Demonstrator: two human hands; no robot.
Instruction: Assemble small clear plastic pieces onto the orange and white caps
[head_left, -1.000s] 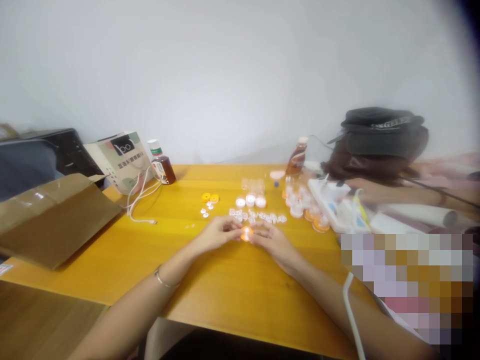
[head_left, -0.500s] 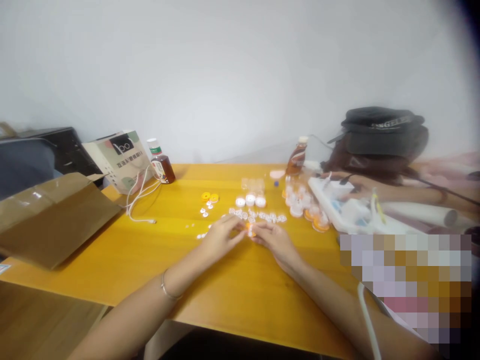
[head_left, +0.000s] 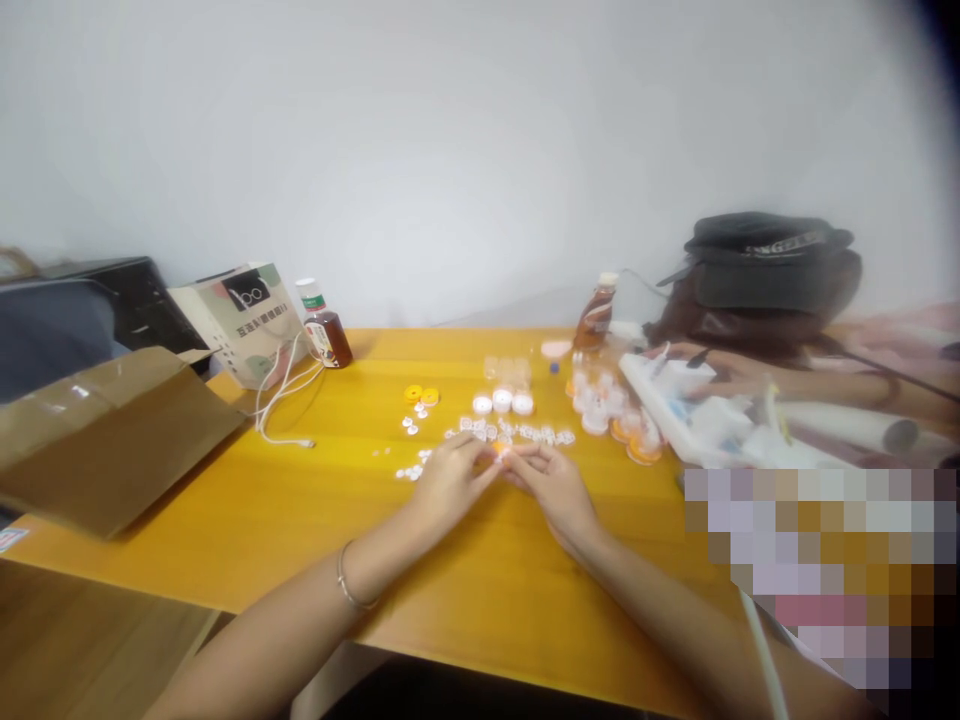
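Observation:
My left hand (head_left: 452,487) and my right hand (head_left: 553,492) meet over the middle of the table, fingertips pinched on a small orange-and-white plastic piece (head_left: 501,452). The fingers cover much of it, and its exact kind is too small and blurred to tell. Just beyond them lies a row of small white gear-like pieces (head_left: 536,434). Behind that row are three white round parts (head_left: 502,402) and some clear plastic pieces (head_left: 507,373). Several tiny white pieces (head_left: 411,472) lie left of my left hand, with yellow round parts (head_left: 421,396) farther back.
Clear and orange plastic parts (head_left: 600,405) are heaped at the right, before a brown drink bottle (head_left: 596,315). A co-worker's arm (head_left: 817,388) reaches over a white tray (head_left: 660,425). On the left are a cardboard box (head_left: 112,440), white cable (head_left: 281,405) and brown bottle (head_left: 330,340).
Fingers of both hands have drawn closer together, covering more of the orange-and-white piece. The view has shifted slightly; the laid-out parts look the same.

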